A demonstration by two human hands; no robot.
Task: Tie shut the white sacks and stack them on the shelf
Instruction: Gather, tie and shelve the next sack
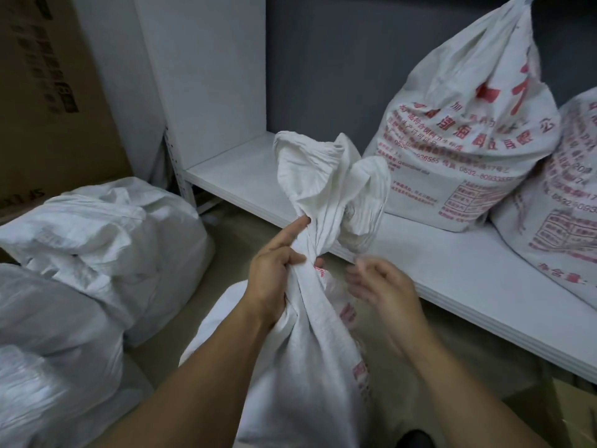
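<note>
White sack point(307, 367) neck gripped in left hand point(274, 279); right hand point(384, 292) slack, empty. Two printed sacks point(458, 150) on shelf point(258, 182).

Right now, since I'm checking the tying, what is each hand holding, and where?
The left hand grips the sack by its twisted neck; the right hand, blurred, holds nothing.

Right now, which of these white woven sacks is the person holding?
The white woven sack in front: the left hand grips its twisted neck. The red-printed sacks on the white shelf and the floor pile at left lie untouched.
</note>
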